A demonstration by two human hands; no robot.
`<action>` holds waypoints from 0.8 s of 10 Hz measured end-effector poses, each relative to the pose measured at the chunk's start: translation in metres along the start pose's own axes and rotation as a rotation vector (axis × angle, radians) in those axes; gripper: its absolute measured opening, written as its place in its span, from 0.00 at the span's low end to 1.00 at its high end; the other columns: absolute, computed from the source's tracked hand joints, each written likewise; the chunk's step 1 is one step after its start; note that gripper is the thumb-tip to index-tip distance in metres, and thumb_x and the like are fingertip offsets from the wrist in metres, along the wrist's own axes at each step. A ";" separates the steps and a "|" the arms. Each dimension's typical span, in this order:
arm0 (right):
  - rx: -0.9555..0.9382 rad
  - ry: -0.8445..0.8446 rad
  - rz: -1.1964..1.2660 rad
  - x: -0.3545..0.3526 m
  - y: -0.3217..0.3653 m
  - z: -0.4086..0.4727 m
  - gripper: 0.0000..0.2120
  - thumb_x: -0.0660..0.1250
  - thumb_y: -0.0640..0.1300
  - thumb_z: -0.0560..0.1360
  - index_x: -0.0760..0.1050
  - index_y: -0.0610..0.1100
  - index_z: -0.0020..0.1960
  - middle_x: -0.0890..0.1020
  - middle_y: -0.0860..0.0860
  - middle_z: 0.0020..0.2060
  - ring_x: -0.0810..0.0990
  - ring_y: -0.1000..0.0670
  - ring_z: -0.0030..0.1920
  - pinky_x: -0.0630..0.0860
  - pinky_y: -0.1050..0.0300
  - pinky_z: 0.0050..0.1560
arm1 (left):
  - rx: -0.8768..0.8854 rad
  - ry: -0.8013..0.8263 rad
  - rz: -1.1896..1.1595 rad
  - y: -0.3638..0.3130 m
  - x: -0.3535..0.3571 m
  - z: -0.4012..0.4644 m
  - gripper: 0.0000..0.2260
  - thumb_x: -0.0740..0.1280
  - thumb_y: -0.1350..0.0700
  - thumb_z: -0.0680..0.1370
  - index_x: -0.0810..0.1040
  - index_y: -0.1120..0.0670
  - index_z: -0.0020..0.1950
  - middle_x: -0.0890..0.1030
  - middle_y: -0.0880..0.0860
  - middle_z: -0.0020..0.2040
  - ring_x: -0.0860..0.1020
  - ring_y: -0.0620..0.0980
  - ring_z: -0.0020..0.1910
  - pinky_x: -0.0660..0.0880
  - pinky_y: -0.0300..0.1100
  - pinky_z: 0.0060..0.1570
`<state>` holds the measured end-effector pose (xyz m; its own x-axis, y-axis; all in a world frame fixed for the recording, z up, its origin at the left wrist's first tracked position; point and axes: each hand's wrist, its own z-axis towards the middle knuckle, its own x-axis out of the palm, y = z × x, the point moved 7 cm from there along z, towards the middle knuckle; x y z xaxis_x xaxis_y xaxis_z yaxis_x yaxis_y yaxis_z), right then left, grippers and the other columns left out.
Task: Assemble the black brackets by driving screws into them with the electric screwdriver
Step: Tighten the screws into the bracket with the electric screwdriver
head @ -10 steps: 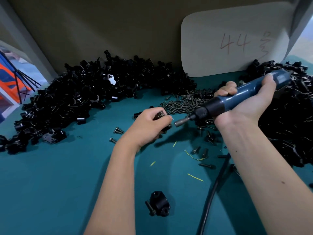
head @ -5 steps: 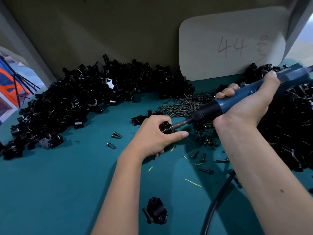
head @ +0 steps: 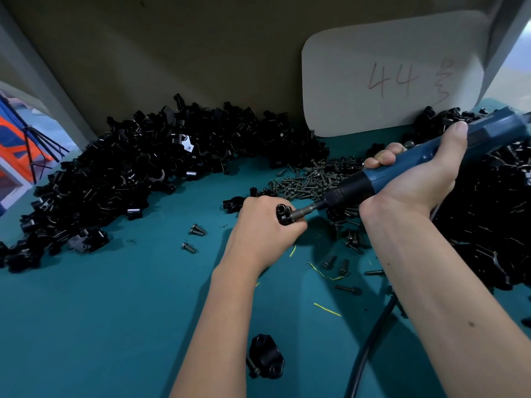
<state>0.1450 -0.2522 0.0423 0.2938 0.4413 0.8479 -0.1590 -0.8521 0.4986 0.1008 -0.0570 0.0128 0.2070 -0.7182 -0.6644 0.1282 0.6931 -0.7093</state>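
My left hand (head: 265, 228) grips a small black bracket (head: 283, 214) just above the teal table, fingers curled round it so most of it is hidden. My right hand (head: 413, 179) holds the blue electric screwdriver (head: 402, 168), angled down to the left. Its metal bit (head: 304, 211) meets the bracket at my left hand. A pile of dark screws (head: 310, 182) lies just behind the hands. A bracket with a screw sticking out (head: 265, 360) lies on the table near the front.
A long heap of black brackets (head: 138, 173) curves along the back left, another heap (head: 488, 219) fills the right. Loose screws (head: 193, 238) and yellow slivers (head: 326, 308) are scattered on the teal table (head: 115, 311). The screwdriver's black cable (head: 370, 340) runs under my right forearm. A white card (head: 393, 76) leans on the back wall.
The screwdriver bit has come down from beside my left hand into the bracket I hold. My left hand has curled tighter round the bracket.
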 end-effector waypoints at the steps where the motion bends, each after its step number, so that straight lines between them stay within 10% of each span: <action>1: -0.160 -0.088 0.041 -0.006 0.006 -0.005 0.22 0.67 0.60 0.80 0.66 0.43 0.59 0.71 0.47 0.34 0.70 0.50 0.28 0.69 0.57 0.30 | -0.017 -0.026 0.014 0.002 -0.002 -0.003 0.11 0.65 0.47 0.67 0.74 0.53 0.30 0.69 0.50 0.25 0.64 0.50 0.28 0.64 0.47 0.27; 6: -0.185 -0.073 0.013 -0.001 -0.005 -0.014 0.20 0.66 0.60 0.82 0.67 0.43 0.56 0.72 0.48 0.35 0.71 0.51 0.28 0.71 0.58 0.28 | -0.037 -0.127 0.011 0.007 -0.008 -0.008 0.05 0.67 0.46 0.67 0.82 0.43 0.36 0.75 0.43 0.28 0.71 0.46 0.28 0.59 0.35 0.24; 8: -0.178 -0.041 -0.101 0.006 -0.005 -0.023 0.09 0.62 0.64 0.81 0.69 0.60 0.48 0.74 0.57 0.43 0.76 0.54 0.38 0.78 0.59 0.33 | -0.055 -0.116 0.034 0.007 -0.006 -0.007 0.04 0.67 0.46 0.67 0.82 0.43 0.36 0.76 0.44 0.28 0.70 0.47 0.27 0.61 0.39 0.26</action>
<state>0.1260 -0.2389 0.0491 0.3544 0.5069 0.7858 -0.2902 -0.7392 0.6078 0.0936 -0.0485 0.0098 0.3216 -0.6804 -0.6585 0.0668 0.7100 -0.7010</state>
